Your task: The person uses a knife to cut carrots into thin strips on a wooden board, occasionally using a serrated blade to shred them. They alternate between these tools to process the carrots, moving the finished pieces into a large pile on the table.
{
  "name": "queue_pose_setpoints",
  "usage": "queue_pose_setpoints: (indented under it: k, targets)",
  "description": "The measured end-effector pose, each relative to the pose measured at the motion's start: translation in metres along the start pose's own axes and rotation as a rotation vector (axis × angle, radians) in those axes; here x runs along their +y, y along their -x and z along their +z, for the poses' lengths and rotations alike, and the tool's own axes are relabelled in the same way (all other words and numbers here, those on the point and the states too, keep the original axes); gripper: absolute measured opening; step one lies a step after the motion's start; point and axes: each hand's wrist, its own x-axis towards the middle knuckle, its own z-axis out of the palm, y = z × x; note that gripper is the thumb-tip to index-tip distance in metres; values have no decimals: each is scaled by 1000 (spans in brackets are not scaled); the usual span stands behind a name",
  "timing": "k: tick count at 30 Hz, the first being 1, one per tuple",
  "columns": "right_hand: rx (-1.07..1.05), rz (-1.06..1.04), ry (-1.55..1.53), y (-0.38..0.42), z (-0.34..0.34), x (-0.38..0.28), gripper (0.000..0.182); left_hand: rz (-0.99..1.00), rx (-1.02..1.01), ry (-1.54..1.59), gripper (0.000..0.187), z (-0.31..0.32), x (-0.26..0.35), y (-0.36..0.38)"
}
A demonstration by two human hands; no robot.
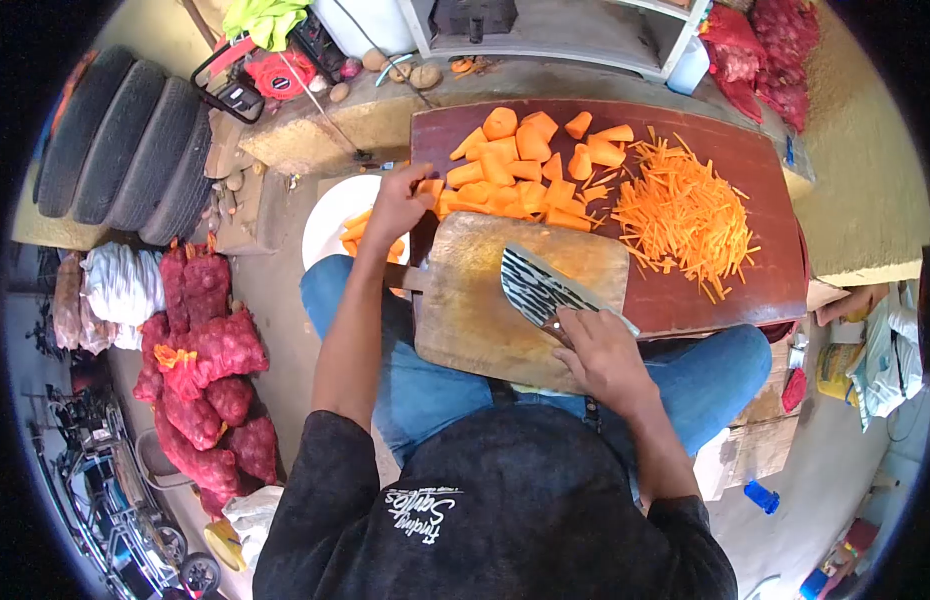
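Observation:
My right hand point(607, 358) is wrapped round the handle of a cleaver point(541, 283), whose black-and-white patterned blade lies over the wooden cutting board point(465, 320). The board rests over my lap against the red tabletop point(705, 305). At the board's far left, my left hand point(395, 208) has its thumb and fingers closed on a carrot chunk point(431, 188), at the edge of a pile of carrot chunks point(498, 165). A heap of thin carrot strips point(685, 215) lies on the right. Below my left forearm, a white bowl point(320, 225) holds more carrot pieces, partly hidden.
Red mesh sacks point(210, 375) are stacked on the floor at left, below several tyres point(125, 140). A concrete ledge point(315, 135) and a metal shelf point(545, 45) stand beyond the table. Blue-jeaned knees flank the board. A yellow bucket point(838, 370) is at right.

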Motion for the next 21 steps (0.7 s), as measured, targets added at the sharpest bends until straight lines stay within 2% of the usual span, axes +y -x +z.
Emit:
queue_pose_setpoints:
  k: [6,9,12,19,21]
  targets:
    - [-13,40,35,1,0,-5,62,-93,-92,75,59,-12,18,13]
    - [-22,50,49,0,-1,-6,62,73,-125,4,63,-15,21,15]
    - [-48,61,90,2,-3,-12,62,45,-135,-42,65,-15,19,12]
    - [-144,83,209,5,-11,-17,61,-60,48,-150,36,-7,37,17]
    - [-114,113,76,7,-11,-16,57,-50,142,-249,26,-3,45,23]
